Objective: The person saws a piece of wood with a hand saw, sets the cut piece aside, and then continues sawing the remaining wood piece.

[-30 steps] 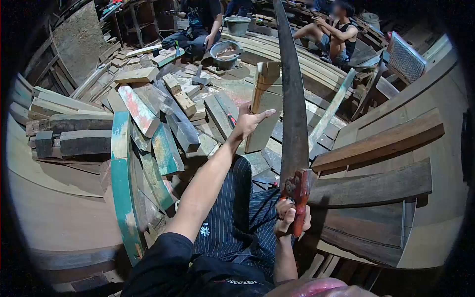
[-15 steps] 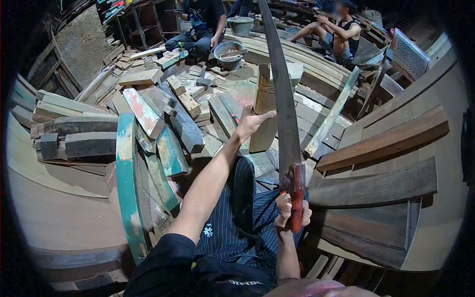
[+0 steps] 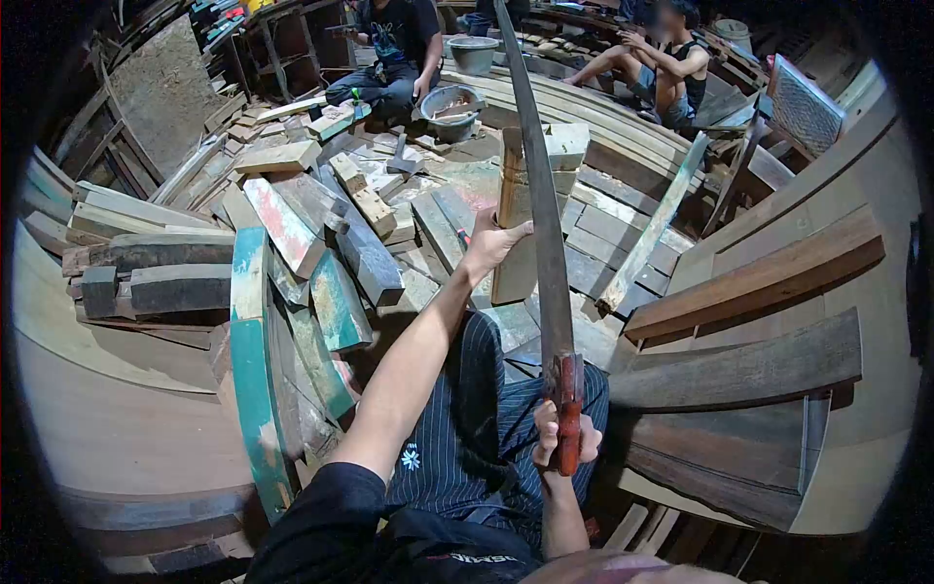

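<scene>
My right hand [image 3: 562, 435] is wrapped around the red-brown wooden handle of a handsaw [image 3: 550, 234]. Its long dark blade points away from me and rises past the top of the view. Against the blade's left side stands a piece of wood [image 3: 514, 274], pale below with a brown face above. My left hand [image 3: 494, 241] grips this wood from the left, thumb stretched toward the blade and fingers mostly hidden. Whether the teeth touch the wood cannot be made out. Below both hands are my legs in dark striped trousers.
Timber offcuts [image 3: 341, 234] lie heaped on the left, beside a curved green-painted board [image 3: 255, 380]. Dark planks [image 3: 739, 365] lean at the right. A hammer [image 3: 401, 158] rests on the debris ahead. Two people sit farther off, near a bucket [image 3: 453, 125] and a basin [image 3: 474, 58].
The saw has come back toward me and slightly left, my right hand moving lower with its handle. My left hand and the piece of wood have barely shifted.
</scene>
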`<state>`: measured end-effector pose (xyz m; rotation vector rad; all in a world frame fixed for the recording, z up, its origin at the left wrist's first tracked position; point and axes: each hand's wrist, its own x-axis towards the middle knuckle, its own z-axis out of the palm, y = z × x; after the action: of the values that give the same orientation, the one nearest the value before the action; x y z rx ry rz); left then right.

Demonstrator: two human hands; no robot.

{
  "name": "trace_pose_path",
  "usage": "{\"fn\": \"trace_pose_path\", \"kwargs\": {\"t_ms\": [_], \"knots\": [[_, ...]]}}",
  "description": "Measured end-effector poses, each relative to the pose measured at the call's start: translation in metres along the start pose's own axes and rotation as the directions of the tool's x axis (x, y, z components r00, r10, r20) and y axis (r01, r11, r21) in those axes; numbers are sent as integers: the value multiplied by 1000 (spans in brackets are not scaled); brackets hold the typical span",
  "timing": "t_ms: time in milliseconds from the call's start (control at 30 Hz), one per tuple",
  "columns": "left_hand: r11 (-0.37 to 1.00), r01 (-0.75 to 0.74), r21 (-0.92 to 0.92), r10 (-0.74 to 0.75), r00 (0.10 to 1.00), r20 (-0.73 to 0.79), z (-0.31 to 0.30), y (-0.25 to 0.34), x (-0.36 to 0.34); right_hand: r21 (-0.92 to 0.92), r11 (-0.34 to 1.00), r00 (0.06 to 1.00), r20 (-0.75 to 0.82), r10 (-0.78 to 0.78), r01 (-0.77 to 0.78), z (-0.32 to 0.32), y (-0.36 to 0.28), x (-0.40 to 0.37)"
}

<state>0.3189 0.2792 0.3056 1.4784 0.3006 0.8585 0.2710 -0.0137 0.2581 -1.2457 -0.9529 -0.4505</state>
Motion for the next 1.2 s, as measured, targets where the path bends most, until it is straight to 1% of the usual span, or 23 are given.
{"fn": "trace_pose_path", "kwargs": {"t_ms": [100,133,233,300,367,500,533,567,633,667,700,767,833,867,900,933,967,1000,1033,1067,1100,1167,1200], "knots": [[1000,-10,23,9,1000,23,-2,-2,0,-178,979,982,137,129,-104,-7,-20,4],[1000,-17,17,16,999,34,-1,-3,0,-47,989,986,89,143,-139,-2,-16,2],[1000,-24,0,24,999,37,1,-4,2,-96,985,985,89,149,-140,-1,-17,5],[1000,12,2,-12,999,31,0,-3,1,-70,990,989,78,129,-123,1,-18,17],[999,-23,23,23,999,25,-2,-6,3,-41,994,992,67,104,-101,5,-17,35],[998,-36,42,36,999,18,-5,-12,5,-70,983,983,66,172,-167,22,-8,54],[999,-27,47,26,999,24,-5,-10,7,-193,972,985,89,151,-132,26,-16,65],[999,-13,53,11,1000,29,-6,-10,5,-26,986,982,87,166,-165,33,2,52],[1000,-21,-3,21,1000,5,-5,-12,5,9,983,982,54,183,-184,44,-2,47],[999,-40,-6,40,999,-12,-5,-15,7,-61,984,982,71,173,-169,41,-5,39],[998,-58,-9,58,998,-28,-6,-17,8,-4,984,983,51,176,-176,39,2,21],[1000,-21,14,22,999,-28,-11,-22,13,-110,993,990,129,60,-46,20,-6,5],[999,-40,-13,39,999,-31,-7,-19,11,-128,992,976,212,43,-15,-3,-11,-14],[999,-41,-17,40,999,-28,-7,-22,11,-49,990,969,206,137,-130,-8,-11,-22],[999,-34,-13,34,999,-12,-7,-24,11,28,817,773,344,533,-576,-25,-17,-27],[1000,-24,-9,24,1000,5,-6,-20,10,-173,943,902,285,324,-284,-27,-19,-19],[1000,-14,-6,14,1000,22,-4,-15,8,-375,926,957,281,77,36,-24,-18,-8],[997,22,69,-25,999,43,-6,-12,7,-234,969,980,160,115,-75,-10,-19,6],[999,-2,50,-1,998,70,-4,-15,6,-138,983,983,122,136,-118,1,-15,16],[999,-27,32,24,995,97,-3,-17,5,-312,948,981,159,112,-57,6,-16,31],[998,-52,16,50,991,124,-3,-20,6,-200,975,990,75,115,-98,22,-19,51],[998,-65,4,65,995,78,-2,-19,3,-315,944,985,110,134,-93,36,-16,69],[998,-56,8,56,997,50,-1,-15,4,-133,962,965,79,252,-240,43,-9,61]]}}
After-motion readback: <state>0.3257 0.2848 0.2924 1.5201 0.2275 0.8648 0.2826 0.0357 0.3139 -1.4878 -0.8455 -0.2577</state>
